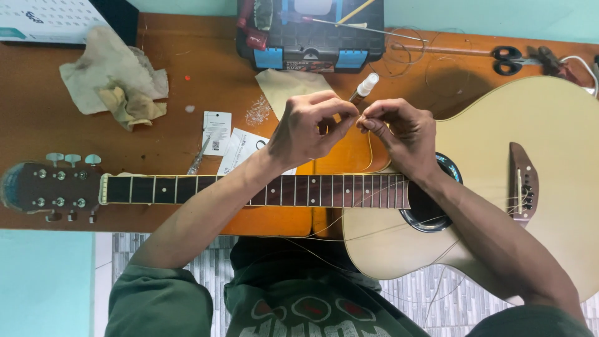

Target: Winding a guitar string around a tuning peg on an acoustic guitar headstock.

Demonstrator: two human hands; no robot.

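An acoustic guitar (549, 143) lies flat across the wooden table, headstock (50, 187) at the left, pale body at the right. My left hand (309, 128) and my right hand (399, 134) meet above the neck near the body joint. Both pinch a thin guitar string (370, 146) between fingertips, and the string loops down over the fretboard (249, 189). Loose strings trail from the bridge (521, 184) across the sound hole and off the table's near edge.
A black and blue toolbox (312, 37) stands at the back. A crumpled cloth (112, 78) lies at the back left, and a small white-capped bottle (365, 87) stands behind my hands. Scissors (508, 59), coiled wire, paper slips (217, 131) and a small cutter (198, 159) lie about.
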